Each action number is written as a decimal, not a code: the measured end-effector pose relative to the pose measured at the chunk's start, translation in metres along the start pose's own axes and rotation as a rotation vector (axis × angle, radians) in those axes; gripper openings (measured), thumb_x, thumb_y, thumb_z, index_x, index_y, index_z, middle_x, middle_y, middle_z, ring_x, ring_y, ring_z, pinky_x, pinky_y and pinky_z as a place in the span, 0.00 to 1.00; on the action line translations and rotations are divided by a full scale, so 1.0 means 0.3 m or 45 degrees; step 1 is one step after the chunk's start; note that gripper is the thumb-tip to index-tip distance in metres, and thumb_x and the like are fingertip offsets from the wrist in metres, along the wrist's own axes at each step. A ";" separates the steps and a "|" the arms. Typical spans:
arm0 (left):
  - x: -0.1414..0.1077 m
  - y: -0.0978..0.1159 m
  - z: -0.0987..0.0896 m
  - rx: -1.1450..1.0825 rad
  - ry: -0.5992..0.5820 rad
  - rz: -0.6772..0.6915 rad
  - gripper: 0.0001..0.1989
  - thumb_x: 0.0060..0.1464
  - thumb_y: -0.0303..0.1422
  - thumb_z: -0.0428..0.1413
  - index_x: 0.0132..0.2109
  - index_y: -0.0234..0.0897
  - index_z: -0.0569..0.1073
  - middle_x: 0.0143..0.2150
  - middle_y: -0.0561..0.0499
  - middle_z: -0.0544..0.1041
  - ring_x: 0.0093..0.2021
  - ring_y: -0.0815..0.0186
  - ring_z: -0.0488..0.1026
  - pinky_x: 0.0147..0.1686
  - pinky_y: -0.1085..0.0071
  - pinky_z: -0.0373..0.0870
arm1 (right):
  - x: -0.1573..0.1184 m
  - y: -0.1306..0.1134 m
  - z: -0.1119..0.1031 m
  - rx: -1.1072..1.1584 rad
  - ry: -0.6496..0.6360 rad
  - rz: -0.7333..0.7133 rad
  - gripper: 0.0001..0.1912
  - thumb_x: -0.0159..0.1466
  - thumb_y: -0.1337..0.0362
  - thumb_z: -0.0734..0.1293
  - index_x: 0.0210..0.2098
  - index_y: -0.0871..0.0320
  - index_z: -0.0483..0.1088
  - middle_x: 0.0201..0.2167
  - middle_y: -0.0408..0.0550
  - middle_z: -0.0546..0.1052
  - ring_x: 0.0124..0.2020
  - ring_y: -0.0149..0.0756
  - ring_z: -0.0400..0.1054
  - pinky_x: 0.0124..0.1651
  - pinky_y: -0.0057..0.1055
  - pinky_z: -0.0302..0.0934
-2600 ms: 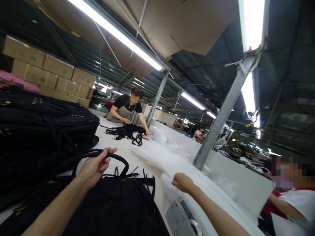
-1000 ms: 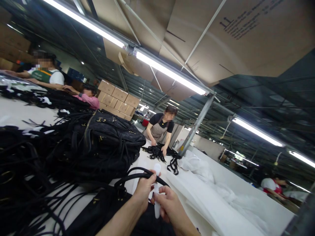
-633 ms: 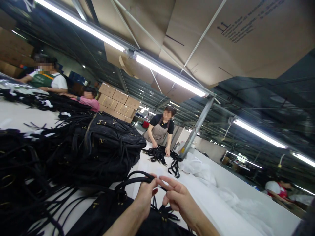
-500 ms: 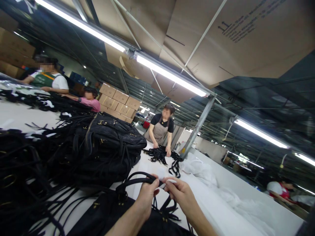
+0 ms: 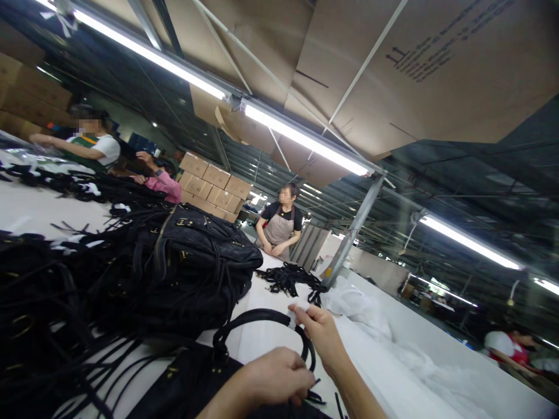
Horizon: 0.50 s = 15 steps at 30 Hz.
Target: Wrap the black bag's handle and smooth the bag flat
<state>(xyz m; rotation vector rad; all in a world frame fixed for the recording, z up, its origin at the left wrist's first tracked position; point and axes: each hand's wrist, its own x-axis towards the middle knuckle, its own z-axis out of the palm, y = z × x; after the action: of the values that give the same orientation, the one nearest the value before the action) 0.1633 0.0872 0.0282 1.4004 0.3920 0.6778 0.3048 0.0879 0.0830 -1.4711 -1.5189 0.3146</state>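
Observation:
A black handbag (image 5: 183, 378) lies in front of me, its arched handle (image 5: 257, 315) standing up. A thin white wrap, perhaps tissue or film (image 5: 292, 319), covers a short section near the top of the handle. My right hand (image 5: 321, 334) pinches this white wrap between thumb and fingers. Lower down, inside the arch of the handle, my left hand (image 5: 282, 372) is closed with its fingers curled; whatever is in them, if anything, is hidden. Black strap ends (image 5: 315, 398) stick out beyond the left fingers.
Black bags (image 5: 196, 250) are stacked at left with loose straps. More black straps (image 5: 288, 278) lie ahead on the white table, before a co-worker in an apron (image 5: 279, 227). White wrapping sheets (image 5: 362, 305) are heaped at right, by a metal post (image 5: 356, 230). Other people work farther off.
My left hand has left the handle's top and dropped toward me, now curled. My right hand stays at the white wrap. The co-worker ahead has straightened, drawing both hands off the straps.

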 end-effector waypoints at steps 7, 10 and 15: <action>-0.068 0.170 -0.078 1.051 0.874 0.766 0.17 0.60 0.28 0.47 0.51 0.35 0.75 0.54 0.41 0.75 0.57 0.50 0.67 0.58 0.53 0.58 | -0.026 -0.041 -0.012 0.020 -0.067 -0.155 0.23 0.56 0.42 0.69 0.34 0.55 0.81 0.36 0.49 0.82 0.41 0.48 0.72 0.48 0.39 0.63; -0.028 0.124 -0.108 1.335 0.785 0.504 0.15 0.64 0.30 0.45 0.49 0.35 0.75 0.48 0.41 0.78 0.50 0.50 0.73 0.50 0.54 0.65 | -0.037 -0.045 -0.009 -0.002 -0.081 -0.208 0.20 0.59 0.45 0.68 0.36 0.54 0.81 0.38 0.49 0.82 0.43 0.48 0.73 0.48 0.39 0.63; 0.004 0.058 -0.084 1.316 0.687 0.518 0.16 0.68 0.31 0.41 0.43 0.39 0.74 0.40 0.48 0.79 0.41 0.56 0.75 0.41 0.62 0.65 | -0.032 -0.049 -0.010 0.015 -0.091 -0.219 0.17 0.60 0.48 0.68 0.36 0.53 0.81 0.38 0.48 0.82 0.42 0.46 0.73 0.48 0.38 0.63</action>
<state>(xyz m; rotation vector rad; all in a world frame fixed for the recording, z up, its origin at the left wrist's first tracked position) 0.1449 0.1078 0.0416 2.2999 0.9903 1.2962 0.2960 0.0747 0.0910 -1.3220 -1.6860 0.2751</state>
